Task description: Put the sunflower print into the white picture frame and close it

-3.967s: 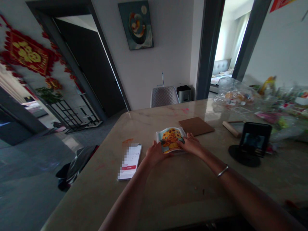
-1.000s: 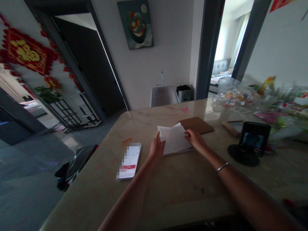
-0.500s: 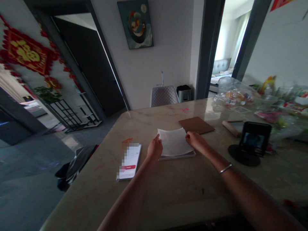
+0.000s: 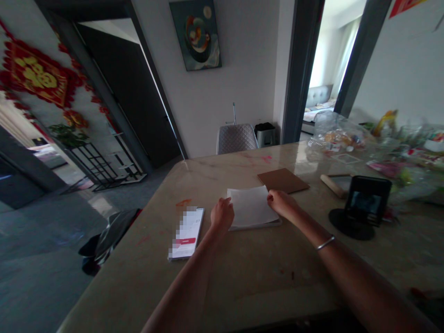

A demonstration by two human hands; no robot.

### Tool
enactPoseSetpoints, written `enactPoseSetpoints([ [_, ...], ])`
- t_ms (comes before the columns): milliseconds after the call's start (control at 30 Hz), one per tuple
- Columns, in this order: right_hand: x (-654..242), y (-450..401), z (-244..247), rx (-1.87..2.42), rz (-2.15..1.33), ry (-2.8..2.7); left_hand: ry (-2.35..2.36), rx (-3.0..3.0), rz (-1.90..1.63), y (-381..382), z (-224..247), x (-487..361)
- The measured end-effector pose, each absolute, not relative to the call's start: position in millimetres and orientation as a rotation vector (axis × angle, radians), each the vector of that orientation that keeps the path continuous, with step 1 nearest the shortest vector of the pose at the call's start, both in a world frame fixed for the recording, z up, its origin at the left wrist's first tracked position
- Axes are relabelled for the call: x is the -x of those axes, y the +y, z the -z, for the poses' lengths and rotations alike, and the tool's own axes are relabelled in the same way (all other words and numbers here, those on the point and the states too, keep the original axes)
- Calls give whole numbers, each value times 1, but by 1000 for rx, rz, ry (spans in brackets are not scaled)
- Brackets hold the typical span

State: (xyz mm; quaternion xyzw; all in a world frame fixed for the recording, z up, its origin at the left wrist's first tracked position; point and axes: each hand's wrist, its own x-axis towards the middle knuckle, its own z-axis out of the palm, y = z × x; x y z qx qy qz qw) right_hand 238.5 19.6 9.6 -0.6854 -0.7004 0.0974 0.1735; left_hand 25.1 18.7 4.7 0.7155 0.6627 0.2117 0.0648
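A white sheet of paper (image 4: 252, 206) lies over a flat, light-edged object (image 4: 256, 226), whose kind I cannot make out since only its near rim shows. My left hand (image 4: 222, 213) pinches the paper's left edge. On the far right side, my right hand (image 4: 278, 202) has closed fingers on the sheet's edge; a silver bangle (image 4: 325, 243) is on that wrist. Just behind the paper rests a brown rectangular board (image 4: 283, 180). Left of my left hand is a phone (image 4: 187, 233) with a lit, partly blurred screen.
A black stand with a screen (image 4: 367, 203) stands to the right, near a wood-edged frame (image 4: 336, 184). Clear plastic bags (image 4: 342, 134) and packets crowd the table's far right. Beyond the marble-patterned table (image 4: 215, 171) is a quilted chair (image 4: 237, 137). The table's left edge drops to the floor.
The paper has come down slightly and lies flatter over the object beneath. Both hands keep nearly the same place at its edges.
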Motion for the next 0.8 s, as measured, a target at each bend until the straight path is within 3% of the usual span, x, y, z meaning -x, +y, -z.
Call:
enactPoseSetpoints([
  [800, -239, 22, -7, 1890, -216, -2128, 1848, -2308, -549, 24, 2, -26],
])
